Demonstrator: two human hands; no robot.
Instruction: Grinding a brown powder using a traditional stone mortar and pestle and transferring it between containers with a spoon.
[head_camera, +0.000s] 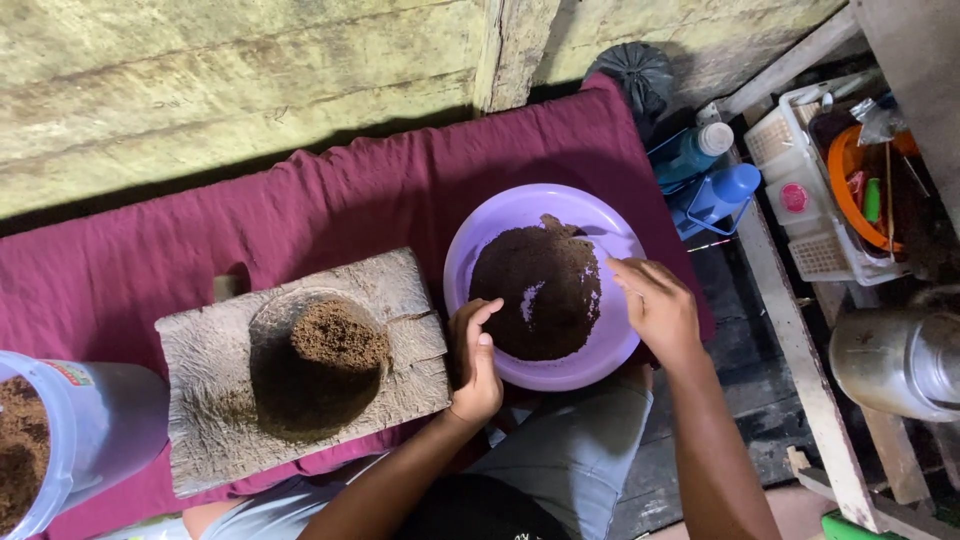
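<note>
Left hand: curled loosely, fingers bent and thumb raised, resting against the near-left rim of the purple bowl; it steadies the rim rather than pinching anything.
Right hand: fingers drawn together and bent down at the bowl's right rim, tips at the edge of the powder; whether a pinch of powder sits between them cannot be told.
Brown powder: a dark, crumbly mound between the two hands, filling most of the bowl, with a pale streak of bare bowl showing through near its middle.
Wooden mortar block: just left of the left hand, a rough grey slab with a round hollow.
Powder in the hollow: a smaller heap, lighter brown, piled against the hollow's right side, close to the left hand.
Plastic tub: well to the left of the left hand, at the frame's edge, partly full of similar brown powder.
Maroon cloth: spread under the bowl, block and tub, beyond both hands.
Blue bottles: beyond the right hand, standing beside a white basket of utensils.
Progress, judged: most powder already sits in the bowl and tub; the heap in the hollow looks like the part left to work.
</note>
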